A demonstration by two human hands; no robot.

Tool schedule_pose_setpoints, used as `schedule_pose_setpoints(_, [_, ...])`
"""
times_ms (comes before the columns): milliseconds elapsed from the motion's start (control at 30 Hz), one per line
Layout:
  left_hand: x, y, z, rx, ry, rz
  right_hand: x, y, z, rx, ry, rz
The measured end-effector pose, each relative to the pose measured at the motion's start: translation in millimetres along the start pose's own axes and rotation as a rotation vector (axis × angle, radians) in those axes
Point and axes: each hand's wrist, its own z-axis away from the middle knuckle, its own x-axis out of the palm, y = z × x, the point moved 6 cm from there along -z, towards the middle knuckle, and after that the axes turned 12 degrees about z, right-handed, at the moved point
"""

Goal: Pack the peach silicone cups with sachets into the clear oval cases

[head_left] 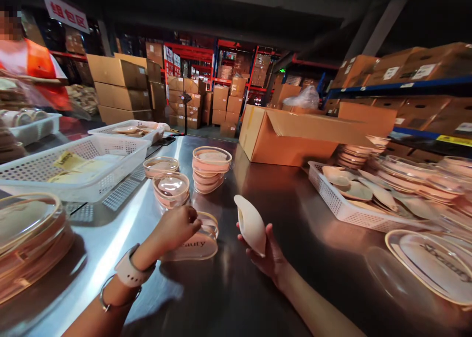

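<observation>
In my right hand [271, 258] I hold a beige curved cup-shaped pad [252, 224], upright, its edges folded toward each other; my fingers wrap its lower part. My left hand [179, 231], with a watch [134, 268] on the wrist, is closed over a clear-lidded oval case [201, 248] lettered "eauty", the rest hidden. What its curled fingers hold, if anything, is hidden. Just beyond stand a stack of similar pink cases [212, 172], a second short stack [171, 192] and a single case [161, 167].
White baskets [92, 194] stand left, one holding yellow packets [72, 165]. A basket [332, 206] of beige pads and stacked cases are at right. An open carton [287, 135] stands at the back of the metal table [228, 297]. A person in an orange vest [39, 64] is far left.
</observation>
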Motion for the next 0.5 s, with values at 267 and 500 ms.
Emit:
schedule_pose_setpoints(267, [-0.4, 3, 2, 0.069, -0.023, 0.030, 8, -65, 9, -0.592, 0.168, 0.566])
schedule_pose_setpoints(500, [23.6, 22, 17, 0.235, -0.021, 0.081, 71, -55, 36, -0.797, -0.078, 1.543])
